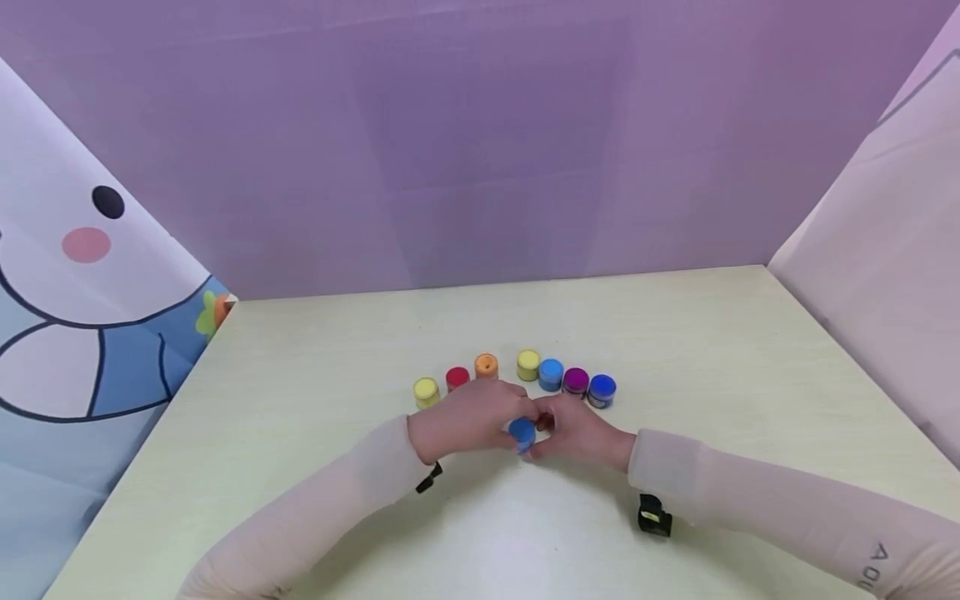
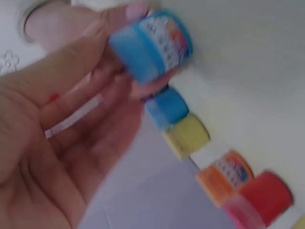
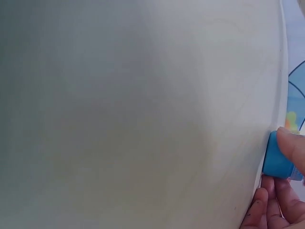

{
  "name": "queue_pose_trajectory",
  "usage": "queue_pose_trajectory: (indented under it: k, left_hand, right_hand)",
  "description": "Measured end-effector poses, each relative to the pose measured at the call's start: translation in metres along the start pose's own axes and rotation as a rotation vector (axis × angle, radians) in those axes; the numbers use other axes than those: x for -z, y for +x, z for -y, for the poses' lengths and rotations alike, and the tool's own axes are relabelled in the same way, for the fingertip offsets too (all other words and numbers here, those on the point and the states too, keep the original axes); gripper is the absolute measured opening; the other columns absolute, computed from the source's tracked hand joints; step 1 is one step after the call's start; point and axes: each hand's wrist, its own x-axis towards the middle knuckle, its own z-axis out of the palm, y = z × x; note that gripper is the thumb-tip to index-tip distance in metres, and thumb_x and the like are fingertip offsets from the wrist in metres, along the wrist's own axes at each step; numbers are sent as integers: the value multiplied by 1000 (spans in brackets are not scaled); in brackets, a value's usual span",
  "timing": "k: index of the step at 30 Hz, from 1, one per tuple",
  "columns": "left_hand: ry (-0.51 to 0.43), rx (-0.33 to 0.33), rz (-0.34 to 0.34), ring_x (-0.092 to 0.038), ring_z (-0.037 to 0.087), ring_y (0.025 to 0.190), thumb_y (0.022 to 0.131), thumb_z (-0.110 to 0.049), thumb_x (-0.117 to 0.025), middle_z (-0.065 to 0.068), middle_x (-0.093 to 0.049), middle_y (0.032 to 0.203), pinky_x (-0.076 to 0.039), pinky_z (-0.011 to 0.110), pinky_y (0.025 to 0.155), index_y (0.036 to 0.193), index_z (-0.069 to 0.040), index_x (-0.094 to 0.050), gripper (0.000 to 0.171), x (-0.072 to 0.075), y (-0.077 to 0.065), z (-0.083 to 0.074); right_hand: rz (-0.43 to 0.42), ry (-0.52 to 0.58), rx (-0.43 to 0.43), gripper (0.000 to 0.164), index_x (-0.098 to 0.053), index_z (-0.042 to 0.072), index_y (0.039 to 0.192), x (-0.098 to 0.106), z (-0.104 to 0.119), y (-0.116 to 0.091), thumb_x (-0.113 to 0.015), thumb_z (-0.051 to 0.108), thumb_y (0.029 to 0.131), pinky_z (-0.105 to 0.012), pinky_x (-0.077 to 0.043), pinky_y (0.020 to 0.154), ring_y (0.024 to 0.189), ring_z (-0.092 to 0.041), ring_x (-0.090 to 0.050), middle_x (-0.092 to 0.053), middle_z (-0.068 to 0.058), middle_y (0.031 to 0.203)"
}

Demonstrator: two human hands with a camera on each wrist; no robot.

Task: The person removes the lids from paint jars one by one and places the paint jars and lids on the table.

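Note:
A small blue jar (image 1: 522,432) with a printed label is between both hands, over the table in front of a row of other jars. My right hand (image 1: 581,432) pinches it, thumb on the near side, as the right wrist view shows with its jar (image 3: 278,160). The left hand (image 1: 474,417) reaches round the jar from the left, its thumb and fingers at the lid. In the left wrist view the jar (image 2: 152,46) tilts, its cloudy blue lid towards the left palm. Part of the left fingers' contact is hidden.
Behind the hands, an arc of jars stands on the pale table (image 1: 300,375): yellow (image 1: 427,392), red (image 1: 457,378), orange (image 1: 486,367), yellow (image 1: 528,365), light blue (image 1: 551,375), purple (image 1: 575,382) and dark blue (image 1: 602,391). A purple backdrop (image 1: 487,150) rises behind.

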Motion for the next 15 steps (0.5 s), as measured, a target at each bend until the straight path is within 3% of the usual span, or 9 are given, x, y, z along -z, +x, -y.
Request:
queue_pose_trajectory:
  k: [4,7,15]
  left_hand:
    - [-22,-168,0,-47,2,70,77,-16,-72,-7,-60,83,-37,10,66,93,-15,-65,17,3,0,4]
    - [8,-235,9,-46,2,70,80,-10,-68,-8,-60,83,-35,9,63,92,-15,-66,13,3,2,4]
    - [44,-230,104,-43,2,63,82,-10,-66,-9,-53,70,-33,11,57,83,-18,-64,8,4,7,1]
  right_hand:
    - [9,40,-36,33,-63,12,98,0,0,-1,-78,20,70,-32,-42,68,76,-18,-47,-56,3,80]
    - [13,58,-60,34,-63,13,101,0,1,-2,-77,21,71,-34,-43,70,78,-18,-48,-59,4,86]
    - [21,44,-64,31,-63,13,98,0,4,0,-77,19,70,-32,-45,71,77,-15,-51,-61,6,86]
